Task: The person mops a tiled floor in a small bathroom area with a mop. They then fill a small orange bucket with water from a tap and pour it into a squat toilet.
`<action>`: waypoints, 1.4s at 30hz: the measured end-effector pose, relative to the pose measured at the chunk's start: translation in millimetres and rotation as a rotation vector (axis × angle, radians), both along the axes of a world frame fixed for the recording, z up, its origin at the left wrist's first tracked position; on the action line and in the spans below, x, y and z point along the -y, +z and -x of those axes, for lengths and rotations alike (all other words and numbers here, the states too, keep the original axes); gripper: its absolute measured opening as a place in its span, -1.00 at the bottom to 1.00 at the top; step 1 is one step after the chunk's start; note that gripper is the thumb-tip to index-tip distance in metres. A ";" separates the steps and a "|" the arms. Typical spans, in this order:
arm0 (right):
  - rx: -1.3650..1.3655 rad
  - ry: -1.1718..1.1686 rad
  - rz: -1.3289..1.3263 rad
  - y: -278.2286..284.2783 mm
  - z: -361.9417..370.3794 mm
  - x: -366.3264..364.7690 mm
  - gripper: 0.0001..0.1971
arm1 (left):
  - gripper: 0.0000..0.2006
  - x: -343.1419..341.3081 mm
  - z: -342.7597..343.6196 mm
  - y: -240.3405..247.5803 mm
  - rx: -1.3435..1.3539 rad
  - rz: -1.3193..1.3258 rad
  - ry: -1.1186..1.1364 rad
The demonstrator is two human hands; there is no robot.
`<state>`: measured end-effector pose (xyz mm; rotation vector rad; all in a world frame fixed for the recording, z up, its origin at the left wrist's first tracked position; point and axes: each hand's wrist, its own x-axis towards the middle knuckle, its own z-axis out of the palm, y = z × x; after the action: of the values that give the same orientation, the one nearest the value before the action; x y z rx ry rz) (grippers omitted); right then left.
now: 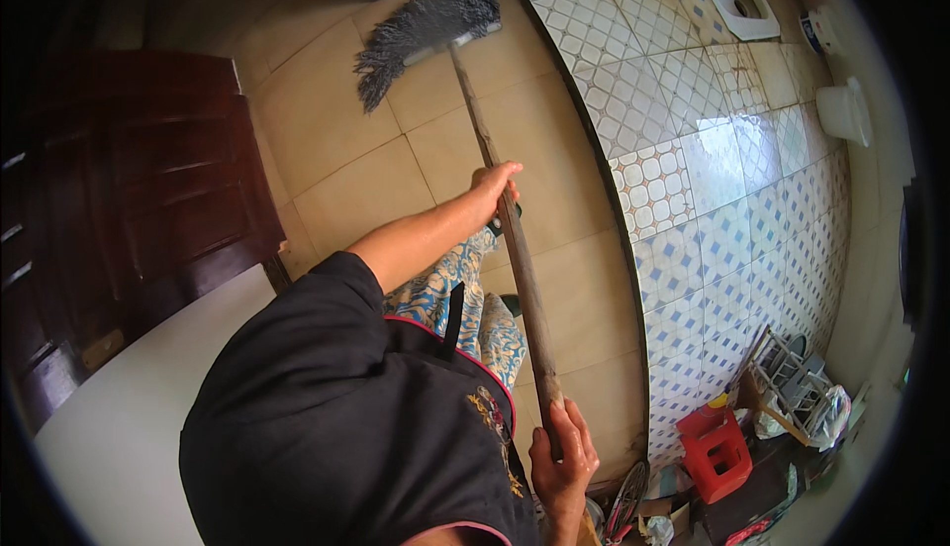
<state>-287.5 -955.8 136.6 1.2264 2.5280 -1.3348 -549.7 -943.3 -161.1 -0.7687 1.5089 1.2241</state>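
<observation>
A mop with a long wooden handle runs from low in the view up to its dark grey strand head, which lies spread on the beige tiled floor. Partway along the handle, my left hand is closed around the wood, with the arm stretched forward. My right hand grips the handle's near end, close to my body. The handle slants forward and slightly left. Below the handle, patterned blue and cream trousers and part of a dark green shoe show.
A dark red door stands at left, beside a white surface. To the right, past a dark edging strip, lies patterned tiling with a squat toilet and a white bucket. A red plastic stool, metal rack and clutter fill the lower right.
</observation>
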 end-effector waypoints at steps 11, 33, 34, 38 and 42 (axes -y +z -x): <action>0.049 -0.371 0.140 63.0 -156.1 79.5 -0.75 | -0.71 63.3 -186.8 32.0 0.084 0.127 -0.511; -1.020 -1.172 -0.354 102.9 -290.2 241.9 -0.76 | -0.74 136.7 -395.8 44.4 0.648 0.186 -0.434; -1.020 -1.187 -0.355 105.1 -288.3 239.8 -0.74 | -0.79 130.8 -398.5 45.4 0.648 0.261 -0.381; -0.947 -1.006 -0.428 122.2 -267.9 212.1 -0.79 | -0.81 111.8 -389.2 52.5 0.638 0.109 -0.402; -0.938 -0.747 -0.360 153.2 -261.0 206.3 -0.80 | -0.72 53.4 -379.0 81.8 0.949 -0.325 -0.002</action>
<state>-26.5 -1162.1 289.8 2.1852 3.1369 -2.0365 -170.7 -996.8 -79.2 -0.9327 0.5207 0.8583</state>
